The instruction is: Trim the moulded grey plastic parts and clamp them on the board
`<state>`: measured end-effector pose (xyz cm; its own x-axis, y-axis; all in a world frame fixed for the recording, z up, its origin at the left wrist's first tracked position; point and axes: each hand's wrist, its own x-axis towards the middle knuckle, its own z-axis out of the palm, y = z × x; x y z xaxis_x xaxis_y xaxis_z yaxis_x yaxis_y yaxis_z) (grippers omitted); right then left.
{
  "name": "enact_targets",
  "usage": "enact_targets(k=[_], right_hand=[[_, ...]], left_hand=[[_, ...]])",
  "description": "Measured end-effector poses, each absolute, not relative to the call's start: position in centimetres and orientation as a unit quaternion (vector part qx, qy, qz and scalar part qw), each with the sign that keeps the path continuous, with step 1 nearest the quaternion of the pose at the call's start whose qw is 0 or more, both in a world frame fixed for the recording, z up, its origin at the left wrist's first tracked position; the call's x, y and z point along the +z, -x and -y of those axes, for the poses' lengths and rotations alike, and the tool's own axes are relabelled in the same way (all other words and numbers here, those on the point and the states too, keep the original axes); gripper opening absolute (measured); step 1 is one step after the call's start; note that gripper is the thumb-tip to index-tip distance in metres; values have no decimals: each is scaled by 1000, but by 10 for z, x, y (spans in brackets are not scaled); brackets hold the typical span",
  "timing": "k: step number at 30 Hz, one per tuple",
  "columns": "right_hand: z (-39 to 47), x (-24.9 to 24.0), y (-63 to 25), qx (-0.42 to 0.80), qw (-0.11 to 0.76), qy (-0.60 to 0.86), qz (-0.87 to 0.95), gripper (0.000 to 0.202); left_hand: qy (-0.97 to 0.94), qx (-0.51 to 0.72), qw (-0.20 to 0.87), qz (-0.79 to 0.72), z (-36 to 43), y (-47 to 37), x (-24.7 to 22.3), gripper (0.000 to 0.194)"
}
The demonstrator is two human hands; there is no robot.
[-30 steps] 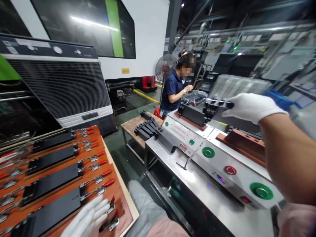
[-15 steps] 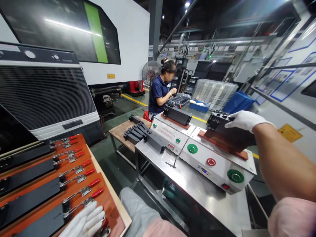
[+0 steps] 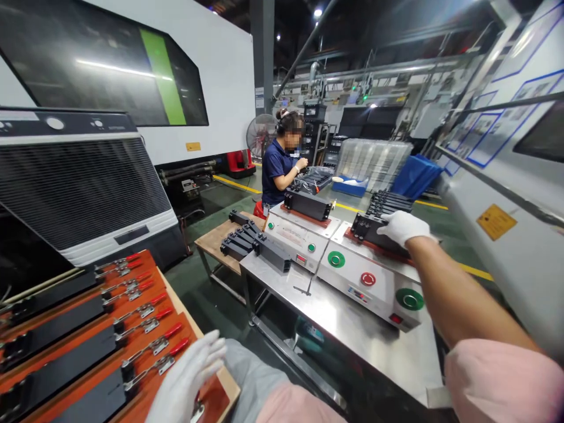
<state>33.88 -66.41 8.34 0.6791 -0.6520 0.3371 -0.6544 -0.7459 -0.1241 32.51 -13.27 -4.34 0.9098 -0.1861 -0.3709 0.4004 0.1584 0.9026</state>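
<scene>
My right hand (image 3: pixel 406 228), in a white glove, grips a black rectangular housing (image 3: pixel 368 228) at its top edge. The housing rests on the reddish-brown holder (image 3: pixel 352 235) atop the right white control box (image 3: pixel 370 276). My palm and fingers hide part of it. Low on the left, my left hand (image 3: pixel 189 373), also gloved, has its fingers stretched out and holds nothing. It hovers by the edge of an orange fixture board (image 3: pixel 152 264), close to a red-handled toggle clamp (image 3: pixel 178 346). Several flat black parts (image 3: pixel 83 352) lie under the clamps there.
Another black housing (image 3: pixel 308 205) sits on the left control box (image 3: pixel 299 232). A loose black housing (image 3: pixel 272 252) lies on the steel table (image 3: pixel 282 285). More black parts lie on a wooden table (image 3: pixel 207 232). A co-worker (image 3: pixel 279 164) works behind; a blue tray (image 3: pixel 350 187) stands nearby.
My right hand has brought the housing lower and further left onto the reddish-brown holder. My left hand has shifted right, toward the fixture board's edge. The view has turned slightly.
</scene>
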Motion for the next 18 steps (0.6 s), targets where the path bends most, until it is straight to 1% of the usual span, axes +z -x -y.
enact_targets(k=[3, 6, 8, 10, 11, 12, 14, 18], right_hand=[[627, 40, -306, 258, -43, -897, 357, 29], [596, -20, -260, 317, -83, -860, 392, 33], [589, -54, -232, 356, -95, -807, 462, 40], [591, -78, -212, 367, -119, -769, 510, 45], [594, -87, -207, 364, -132, -759, 524, 48], [598, -93, -203, 361, -150, -752, 531, 50], [606, -102, -202, 378, -196, -726, 541, 53], [615, -113, -206, 440, -308, -629, 562, 49]], left_hand=[[-701, -218, 677, 51, 195, -345, -36, 60], [-764, -222, 573, 195, 260, -366, -53, 52], [-787, -188, 509, 293, 305, -374, -64, 46], [-811, -92, 422, 394, 350, -378, -70, 42], [-809, -32, 377, 451, 372, -380, -71, 44], [-805, -19, 355, 475, 392, -383, -72, 49], [-799, -13, 322, 507, 429, -391, -75, 58], [-801, -14, 266, 536, 472, -410, -90, 65]])
